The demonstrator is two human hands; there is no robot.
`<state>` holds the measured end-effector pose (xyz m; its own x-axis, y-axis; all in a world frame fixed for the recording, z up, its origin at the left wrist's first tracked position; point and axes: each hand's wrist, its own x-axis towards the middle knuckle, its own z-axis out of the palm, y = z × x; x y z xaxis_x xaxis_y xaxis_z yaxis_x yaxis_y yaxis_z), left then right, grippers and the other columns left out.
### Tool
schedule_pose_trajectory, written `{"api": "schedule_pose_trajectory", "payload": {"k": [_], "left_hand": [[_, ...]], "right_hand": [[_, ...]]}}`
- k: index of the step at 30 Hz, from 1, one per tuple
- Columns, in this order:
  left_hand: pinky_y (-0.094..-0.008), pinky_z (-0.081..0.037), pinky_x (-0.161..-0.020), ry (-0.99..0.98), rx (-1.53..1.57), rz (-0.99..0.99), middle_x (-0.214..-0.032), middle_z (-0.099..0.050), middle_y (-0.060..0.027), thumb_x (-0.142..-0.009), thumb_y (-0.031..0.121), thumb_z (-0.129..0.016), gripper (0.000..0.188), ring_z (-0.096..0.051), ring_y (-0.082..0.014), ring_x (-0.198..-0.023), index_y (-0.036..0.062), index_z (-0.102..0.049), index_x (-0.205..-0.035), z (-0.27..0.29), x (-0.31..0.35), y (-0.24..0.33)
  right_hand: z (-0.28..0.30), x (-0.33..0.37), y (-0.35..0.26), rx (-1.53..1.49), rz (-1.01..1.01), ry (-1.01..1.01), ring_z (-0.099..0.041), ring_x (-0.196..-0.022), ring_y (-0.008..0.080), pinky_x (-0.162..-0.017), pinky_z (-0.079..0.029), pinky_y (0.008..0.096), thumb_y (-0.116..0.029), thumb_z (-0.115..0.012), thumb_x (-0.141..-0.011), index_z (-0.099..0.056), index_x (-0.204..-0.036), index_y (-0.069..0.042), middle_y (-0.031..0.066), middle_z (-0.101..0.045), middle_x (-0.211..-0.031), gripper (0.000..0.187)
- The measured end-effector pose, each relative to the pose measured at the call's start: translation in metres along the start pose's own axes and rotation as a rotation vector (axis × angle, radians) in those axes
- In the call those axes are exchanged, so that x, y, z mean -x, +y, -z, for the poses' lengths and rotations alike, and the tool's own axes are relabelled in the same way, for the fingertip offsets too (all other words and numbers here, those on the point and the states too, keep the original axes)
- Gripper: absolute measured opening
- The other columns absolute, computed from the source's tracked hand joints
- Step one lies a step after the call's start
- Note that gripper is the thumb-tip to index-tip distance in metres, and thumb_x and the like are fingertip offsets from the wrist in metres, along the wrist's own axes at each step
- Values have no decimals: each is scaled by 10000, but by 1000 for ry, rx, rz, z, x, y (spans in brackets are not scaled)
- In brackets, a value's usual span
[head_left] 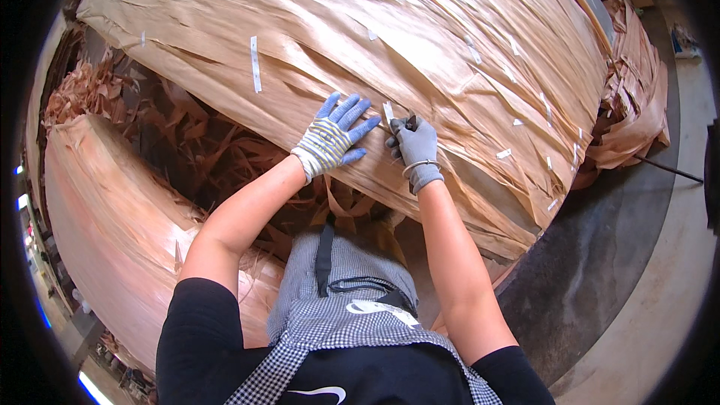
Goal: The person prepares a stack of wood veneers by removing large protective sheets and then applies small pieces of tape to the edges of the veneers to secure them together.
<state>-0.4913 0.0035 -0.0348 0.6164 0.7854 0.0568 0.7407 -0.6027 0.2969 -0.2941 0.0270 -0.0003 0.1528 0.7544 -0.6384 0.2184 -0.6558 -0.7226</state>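
Note:
A broad stack of thin tan wood veneer sheets (pixel 337 22) lies in front of me, its surface wavy and creased. My left hand (pixel 334 137), in a blue glove with yellow and white stripes, rests flat on the veneer near the close edge, fingers spread. Just right of it is my right hand (pixel 415 146) in a grey glove, with a band at the wrist. Its fingers are bent together around a small dark thing that I cannot make out. A short strip of white tape (pixel 388 112) sticks up beside those fingers.
More white tape strips (pixel 256 64) dot the veneer. A second veneer stack (pixel 112 210) stands at my left, with torn veneer scraps (pixel 217 146) in the gap between. Bunched veneer (pixel 630 90) hangs at the far right, above a dark floor (pixel 600 255) and a thin rod (pixel 671 169).

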Motion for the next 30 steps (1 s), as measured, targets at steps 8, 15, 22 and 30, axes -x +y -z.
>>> {"api": "schedule_pose_trajectory", "payload": {"k": [8,15,22,30], "left_hand": [[-513,-72,-1190,30,-43,-37,-1541,-323,-57,-850,505,-551,716,-250,-264,-1442,186,-371,-1466,-5,-22,7],[-496,-69,-1195,-43,-38,-19,-1546,-312,-67,-859,484,-553,730,-237,-261,-1447,153,-348,-1477,9,-24,10],[-469,-66,-1201,105,-15,-40,-1566,-259,-114,-859,438,-590,775,-199,-277,-1461,99,-300,-1492,2,-36,48],[-485,-135,-1184,-17,-49,35,-1530,-319,-160,-877,347,-582,680,-269,-324,-1427,57,-365,-1454,-2,-49,81]], "right_hand": [[-1,0,13,90,94,84,-596,-490,193,-469,-465,332,-219,-697,-833,-604,-780,5,106,-636,-624,248],[39,38,76,618,174,253,-653,-835,381,-726,-495,460,-349,-757,-756,-611,-841,-31,195,-678,-834,360],[140,151,189,477,-154,166,-633,-828,405,-728,-498,456,-333,-754,-754,-613,-842,-11,220,-663,-827,362],[214,263,267,18,-333,328,-617,-512,132,-419,-456,281,-129,-614,-910,-617,-900,-33,53,-645,-675,97]]}}
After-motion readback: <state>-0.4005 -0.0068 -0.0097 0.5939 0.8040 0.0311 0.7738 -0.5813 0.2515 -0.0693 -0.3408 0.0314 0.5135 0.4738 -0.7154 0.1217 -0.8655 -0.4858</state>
